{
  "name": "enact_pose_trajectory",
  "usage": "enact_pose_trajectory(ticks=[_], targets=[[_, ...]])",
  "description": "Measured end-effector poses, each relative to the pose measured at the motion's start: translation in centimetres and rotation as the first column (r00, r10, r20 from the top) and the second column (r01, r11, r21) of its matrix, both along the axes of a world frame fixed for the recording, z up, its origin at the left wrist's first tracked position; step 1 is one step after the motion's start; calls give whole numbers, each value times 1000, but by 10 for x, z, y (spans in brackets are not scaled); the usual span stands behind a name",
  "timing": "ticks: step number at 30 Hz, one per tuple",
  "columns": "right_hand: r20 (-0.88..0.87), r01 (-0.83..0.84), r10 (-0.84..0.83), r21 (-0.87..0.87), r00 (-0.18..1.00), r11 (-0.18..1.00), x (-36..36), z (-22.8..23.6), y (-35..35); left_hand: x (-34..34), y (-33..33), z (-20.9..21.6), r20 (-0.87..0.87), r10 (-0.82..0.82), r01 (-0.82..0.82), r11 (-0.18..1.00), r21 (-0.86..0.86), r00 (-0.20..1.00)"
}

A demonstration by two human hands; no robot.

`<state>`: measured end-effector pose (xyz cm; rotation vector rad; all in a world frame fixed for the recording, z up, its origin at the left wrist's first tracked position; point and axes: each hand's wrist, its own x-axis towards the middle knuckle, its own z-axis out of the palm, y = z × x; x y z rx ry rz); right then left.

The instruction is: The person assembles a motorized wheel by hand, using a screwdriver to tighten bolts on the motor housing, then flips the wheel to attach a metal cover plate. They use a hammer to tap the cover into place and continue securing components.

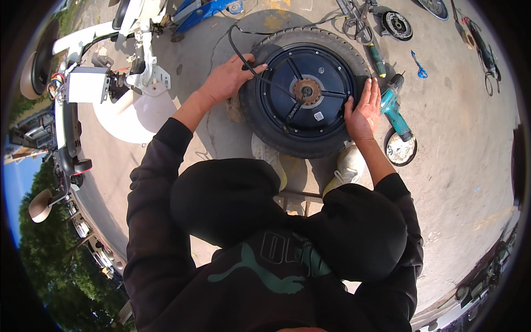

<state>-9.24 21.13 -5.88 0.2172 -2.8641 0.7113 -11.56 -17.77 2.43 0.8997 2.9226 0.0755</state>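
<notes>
A wheel with a black hub motor (332,108) and a ribbed rubber tire (279,145) lies tilted in front of my knees, near my shoes. A black cable (234,43) runs from the hub's centre, past the tire's left side and away to the far side. Against the tire's upper left is my left hand (228,79), its fingers closed round that cable. On the opposite side, my right hand (365,113) lies with fingers stretched along the tire and its thumb at the hub cover's edge, holding nothing.
Right of the wheel, a teal power drill (394,113) lies beside a round dish (401,149). Beyond are a green-handled tool (377,60), a round brake plate (397,26) and a blue scrap (419,67). A partly stripped white scooter (146,66) stands at left, with a blue part (204,12) nearby.
</notes>
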Motion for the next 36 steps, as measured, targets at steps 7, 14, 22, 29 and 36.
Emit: enact_pose_trajectory(ticks=[7, 14, 22, 29, 36], targets=[[1, 16, -16, 0, 1000, 1000, -2, -2, 1, 32, -3, -38, 85, 452, -441, 784, 436, 888], [-5, 5, -5, 20, 1000, 1000, -1, -1, 0, 59, -19, -76, 612, 461, -731, 129, 670, 643], [3, -14, 14, 39, 1000, 999, -3, -1, 3, 59, -12, -92, 810, 320, -751, -315, 580, 491], [40, -28, 28, -2, 999, 1000, -1, 8, -1, 30, -42, -96, 844, 211, -801, -269, 535, 493], [45, -41, 40, 11, 998, 999, -2, 14, -2, -4, -59, -96, 876, 89, -848, -225, 480, 473]])
